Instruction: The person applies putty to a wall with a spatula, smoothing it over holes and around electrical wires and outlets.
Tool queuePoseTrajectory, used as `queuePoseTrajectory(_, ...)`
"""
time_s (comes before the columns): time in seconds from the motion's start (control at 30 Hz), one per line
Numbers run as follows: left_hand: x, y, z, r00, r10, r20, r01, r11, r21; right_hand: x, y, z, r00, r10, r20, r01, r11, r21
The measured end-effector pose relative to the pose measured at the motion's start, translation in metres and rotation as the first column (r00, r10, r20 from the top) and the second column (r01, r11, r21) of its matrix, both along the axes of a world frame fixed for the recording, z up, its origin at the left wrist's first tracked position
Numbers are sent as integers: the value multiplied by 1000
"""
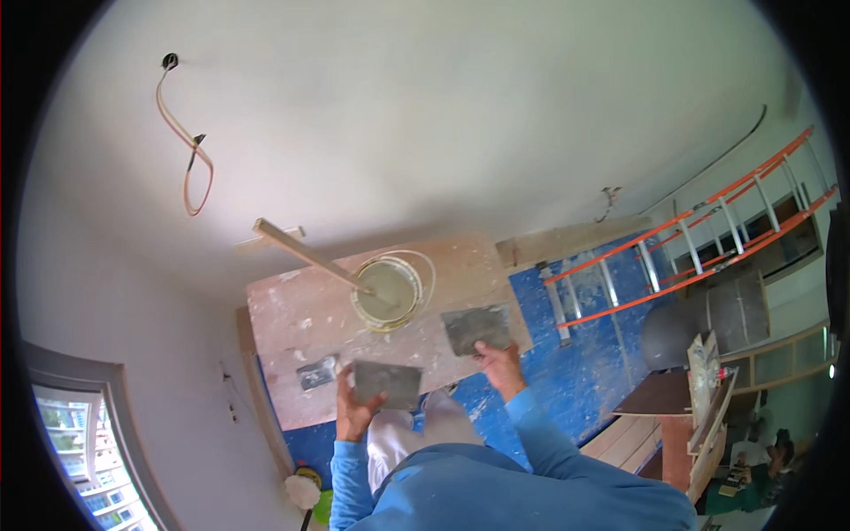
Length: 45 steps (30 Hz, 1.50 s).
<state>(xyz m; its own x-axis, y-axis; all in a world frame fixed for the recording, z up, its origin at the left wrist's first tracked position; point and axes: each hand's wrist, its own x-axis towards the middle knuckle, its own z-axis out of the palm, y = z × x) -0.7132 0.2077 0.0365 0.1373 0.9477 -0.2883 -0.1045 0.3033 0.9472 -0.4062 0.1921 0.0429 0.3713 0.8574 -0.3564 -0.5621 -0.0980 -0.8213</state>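
My left hand (pixel 352 409) grips a grey rectangular plastering trowel (pixel 390 386), with the thumb over its near edge; its handle is hidden. In my right hand (pixel 501 366) is a second grey rectangular trowel (pixel 475 327), smeared with pale residue. Both blades hover over the near side of a stained wooden platform (pixel 301 354). On that platform, beyond my hands, stands a bucket (pixel 409 320) of pale grey plaster (pixel 382 305). A wooden stick (pixel 310 252) leans out of it. A smaller flat blade (pixel 316 374) lies left of my left hand.
Blue sheeting (pixel 567 372) covers the floor. An orange ladder (pixel 682 252) slants at the right, near wooden boards (pixel 660 394). Loose cables (pixel 188 142) hang from the pale wall (pixel 398 115) ahead. A window (pixel 93 451) is at lower left; a person (pixel 753 482) is at far lower right.
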Motion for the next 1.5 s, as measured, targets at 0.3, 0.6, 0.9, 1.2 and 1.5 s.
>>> queuePoseTrajectory(0.3, 37, 2, -12, 785, 125, 606, 272, 810, -519, -21, -19, 73, 576, 526, 626, -580, 802, -141)
queuePoseTrajectory(0.6, 105, 29, 40, 836, -104, 539, 326, 884, -334, 54, -58, 13, -475, 669, 572, -500, 329, -801)
queuePoseTrajectory(0.9, 175, 41, -17, 959, 68, 275, -37, 992, -117, 132, -52, 22, 623, 332, 708, -207, 943, -260)
queuePoseTrajectory(1.2, 270, 1, 12, 632, -374, -679, 732, 575, 365, 149, -37, -47, 535, 342, 772, -136, 937, -321)
queuePoseTrajectory(1.5, 154, -45, -36, 990, -124, -60, 107, 968, -225, 284, -45, -198, 841, -367, -397, 182, 883, -432)
